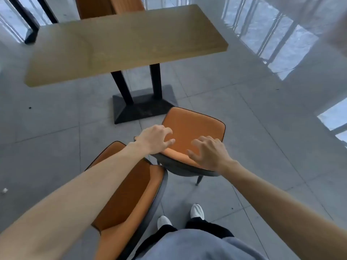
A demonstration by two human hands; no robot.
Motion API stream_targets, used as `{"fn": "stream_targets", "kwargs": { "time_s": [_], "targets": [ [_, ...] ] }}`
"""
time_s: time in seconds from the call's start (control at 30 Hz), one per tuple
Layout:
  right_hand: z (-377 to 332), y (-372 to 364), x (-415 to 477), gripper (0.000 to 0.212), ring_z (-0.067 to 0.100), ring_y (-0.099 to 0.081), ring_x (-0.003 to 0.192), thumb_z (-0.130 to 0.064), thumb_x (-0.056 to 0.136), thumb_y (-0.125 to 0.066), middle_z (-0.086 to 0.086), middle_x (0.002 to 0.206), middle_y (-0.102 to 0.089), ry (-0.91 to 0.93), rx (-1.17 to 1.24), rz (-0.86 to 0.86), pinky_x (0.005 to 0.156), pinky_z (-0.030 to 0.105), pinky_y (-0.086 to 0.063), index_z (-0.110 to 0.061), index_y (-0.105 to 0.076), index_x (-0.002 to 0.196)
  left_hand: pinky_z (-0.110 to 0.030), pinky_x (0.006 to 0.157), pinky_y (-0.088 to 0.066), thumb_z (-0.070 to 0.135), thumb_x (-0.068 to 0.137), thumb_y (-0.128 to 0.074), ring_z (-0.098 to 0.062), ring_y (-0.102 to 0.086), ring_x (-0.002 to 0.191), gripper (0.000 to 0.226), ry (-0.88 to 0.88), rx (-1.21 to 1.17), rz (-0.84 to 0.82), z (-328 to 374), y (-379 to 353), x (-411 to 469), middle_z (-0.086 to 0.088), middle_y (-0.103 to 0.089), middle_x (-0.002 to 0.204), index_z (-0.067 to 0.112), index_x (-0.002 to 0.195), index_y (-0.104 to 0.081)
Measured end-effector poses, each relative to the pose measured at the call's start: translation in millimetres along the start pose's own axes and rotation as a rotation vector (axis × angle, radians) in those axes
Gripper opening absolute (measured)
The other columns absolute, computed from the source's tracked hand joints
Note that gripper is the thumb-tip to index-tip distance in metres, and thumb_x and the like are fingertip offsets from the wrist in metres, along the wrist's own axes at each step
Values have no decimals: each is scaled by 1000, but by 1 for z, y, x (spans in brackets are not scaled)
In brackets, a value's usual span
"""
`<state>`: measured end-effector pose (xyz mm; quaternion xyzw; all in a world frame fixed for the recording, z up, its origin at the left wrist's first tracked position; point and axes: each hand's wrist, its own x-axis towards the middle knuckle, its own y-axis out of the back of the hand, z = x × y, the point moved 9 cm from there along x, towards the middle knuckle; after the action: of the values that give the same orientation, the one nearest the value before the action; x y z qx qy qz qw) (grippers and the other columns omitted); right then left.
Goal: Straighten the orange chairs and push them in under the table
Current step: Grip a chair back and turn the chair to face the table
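Both grips are open with curled fingers, holding nothing: left hand [155, 138] and right hand [209, 152] hover over the backrest of one orange chair [191, 126]. Three orange chairs total: near-left chair [129, 192] under my left arm, this one, far chair [109, 6] behind the wooden bench [127, 42]. Neither near chair is tucked under.

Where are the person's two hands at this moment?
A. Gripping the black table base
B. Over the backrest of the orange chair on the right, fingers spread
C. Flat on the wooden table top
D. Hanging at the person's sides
B: the left hand and the right hand are open with spread fingers over the backrest of the right orange chair, short of the table.
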<state>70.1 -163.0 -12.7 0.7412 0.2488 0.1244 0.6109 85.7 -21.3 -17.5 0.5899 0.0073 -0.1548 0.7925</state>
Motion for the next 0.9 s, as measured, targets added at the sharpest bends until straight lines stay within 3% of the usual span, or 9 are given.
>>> {"fn": "stream_targets", "kwargs": {
  "time_s": [0.2,0.3,0.43,0.53,0.63,0.77,0.9],
  "targets": [
    [-4,-34,-13,55,29,-57,100,-58,88,-45,8,117,-62,15,35,-55,77,40,-47,-21,-48,128,-40,88,-45,51,90,-48,-22,-59,101,44,-48,22,-38,-17,-32,-19,-7,-66,114,17,117,-59],
    [-4,-52,-16,60,28,-56,102,-56,85,-50,7,121,-57,31,22,-142,78,41,-50,-25,-36,135,-46,103,-37,55,89,-49,-22,-51,117,49,-112,1,-149,-22,-46,-20,-3,-59,128,22,125,-53],
    [-7,-64,-12,64,29,-55,103,-44,85,-58,8,122,-54,35,36,-186,76,41,-51,-23,-30,139,-46,112,-27,37,86,-60,-22,-41,129,53,-187,60,-255,-20,-55,-19,-1,-50,139,24,135,-43],
    [-7,-72,-8,66,31,-57,101,-37,84,-62,9,122,-54,22,70,-203,75,43,-53,-21,-30,139,-44,107,-36,33,82,-66,-23,-49,122,54,-166,215,-199,-18,-61,-11,-2,-55,133,24,132,-46],
    [-6,-74,-2,59,31,-61,92,-32,85,-60,7,116,-59,62,42,-176,72,42,-53,-19,-35,136,-42,98,-44,29,80,-69,-24,-60,107,40,-92,361,-69,-20,-64,-4,-3,-66,116,20,117,-58],
    [-8,-72,5,54,31,-64,87,-31,87,-57,7,115,-64,150,-13,-124,70,37,-49,-15,-39,136,-44,88,-48,9,77,-69,-30,-65,90,26,-20,388,27,-27,-63,-4,-8,-72,97,14,102,-65],
    [-3,-71,18,50,33,-63,83,-31,87,-58,5,110,-66,170,-21,-115,67,37,-48,-15,-43,132,-45,85,-49,7,75,-72,-29,-66,85,25,11,437,36,-30,-61,6,-7,-73,91,15,98,-67]
  ]
}}
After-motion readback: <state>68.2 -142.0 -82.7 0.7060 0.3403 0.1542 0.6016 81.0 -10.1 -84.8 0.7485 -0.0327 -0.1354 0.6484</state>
